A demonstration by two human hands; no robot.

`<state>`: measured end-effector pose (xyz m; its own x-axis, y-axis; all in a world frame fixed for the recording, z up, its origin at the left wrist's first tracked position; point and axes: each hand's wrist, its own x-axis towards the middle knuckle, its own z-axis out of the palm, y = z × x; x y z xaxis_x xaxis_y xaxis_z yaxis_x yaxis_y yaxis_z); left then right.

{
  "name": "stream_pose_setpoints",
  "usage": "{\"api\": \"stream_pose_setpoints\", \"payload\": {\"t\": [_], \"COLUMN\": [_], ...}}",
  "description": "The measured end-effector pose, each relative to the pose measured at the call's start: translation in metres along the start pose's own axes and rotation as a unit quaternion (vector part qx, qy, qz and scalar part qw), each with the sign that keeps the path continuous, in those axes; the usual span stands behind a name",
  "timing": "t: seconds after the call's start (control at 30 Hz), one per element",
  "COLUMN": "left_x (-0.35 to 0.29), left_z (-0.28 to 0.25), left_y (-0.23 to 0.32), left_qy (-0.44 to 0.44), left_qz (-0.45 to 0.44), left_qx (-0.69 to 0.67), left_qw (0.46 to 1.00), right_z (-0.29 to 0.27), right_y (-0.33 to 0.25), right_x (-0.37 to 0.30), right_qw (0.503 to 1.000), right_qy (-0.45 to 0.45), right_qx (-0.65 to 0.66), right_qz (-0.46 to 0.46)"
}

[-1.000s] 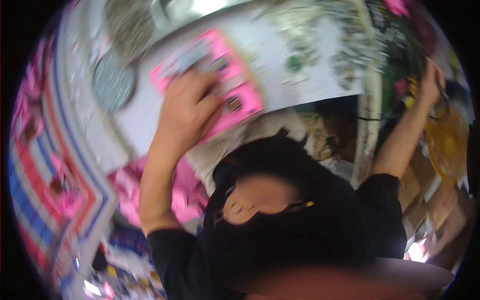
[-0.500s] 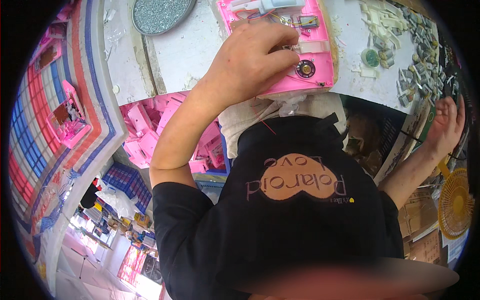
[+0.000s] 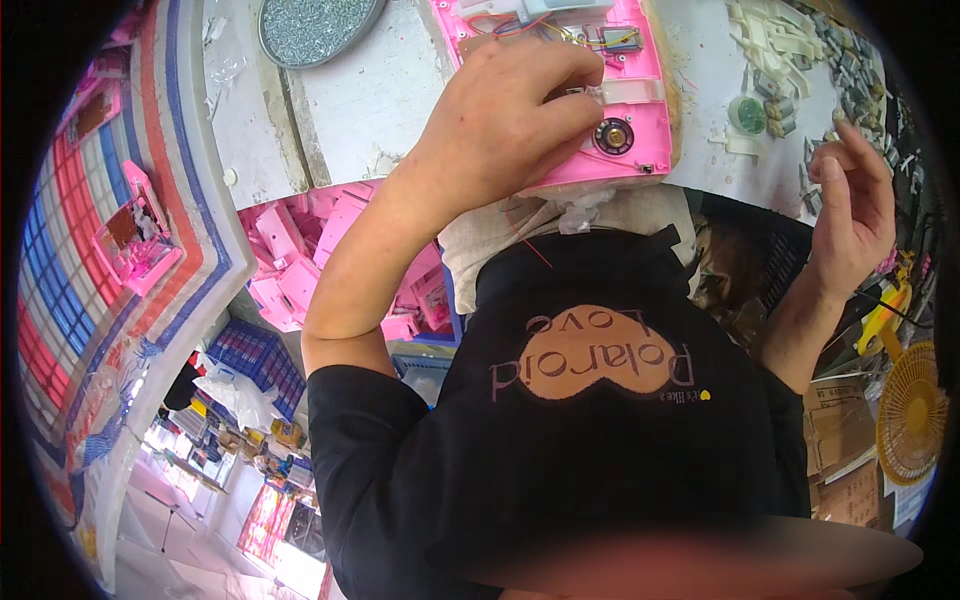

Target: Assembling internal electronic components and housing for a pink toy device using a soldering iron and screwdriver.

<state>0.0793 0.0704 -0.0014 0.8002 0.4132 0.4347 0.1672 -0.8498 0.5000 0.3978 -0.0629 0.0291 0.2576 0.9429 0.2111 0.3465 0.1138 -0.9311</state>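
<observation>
An open pink plastic casing (image 3: pixel 648 150) lies on the table in front of me. My left hand (image 3: pixel 510 115) rests over its left half, thumb and forefinger pinched near the inner end of a pale plastic strip (image 3: pixel 634 92). Whatever the fingertips grip is hidden. Just right of them sits a round black speaker (image 3: pixel 613 136). Farther back in the casing are a small metal motor (image 3: pixel 622 40), thin coloured wires and a pale plastic part (image 3: pixel 560 8). My right hand (image 3: pixel 852 215) is raised by the table's right edge, thumb and fingers apart, near a pile of small motors (image 3: pixel 780 118).
A round tray of small screws (image 3: pixel 318 30) stands at the back left. White plastic pieces (image 3: pixel 765 40) and a green roll (image 3: pixel 746 115) lie at the right. Below the table's left edge is a heap of pink casings (image 3: pixel 285 235). A yellow fan (image 3: pixel 912 410) stands at far right.
My right hand has moved inward from the far right edge, and its fingers now point up toward the motors. My left hand stays at the casing, nearly unmoved.
</observation>
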Motion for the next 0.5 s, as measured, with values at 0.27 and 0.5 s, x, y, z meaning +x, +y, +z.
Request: {"api": "stream_pose_setpoints", "payload": {"t": [0.27, 0.5], "left_x": [-0.005, -0.008], "left_z": [0.000, -0.006], "left_y": [0.000, 0.004], "left_qy": [0.006, -0.011], "left_qz": [-0.008, -0.015], "left_qx": [-0.013, 0.013], "left_qw": [1.000, 1.000], "right_z": [0.022, 0.093], "right_y": [-0.006, -0.022], "right_x": [-0.009, 0.000], "right_qw": [0.999, 0.953], "right_qy": [0.003, -0.159], "right_qx": [-0.002, -0.201], "right_qz": [0.050, -0.163]}}
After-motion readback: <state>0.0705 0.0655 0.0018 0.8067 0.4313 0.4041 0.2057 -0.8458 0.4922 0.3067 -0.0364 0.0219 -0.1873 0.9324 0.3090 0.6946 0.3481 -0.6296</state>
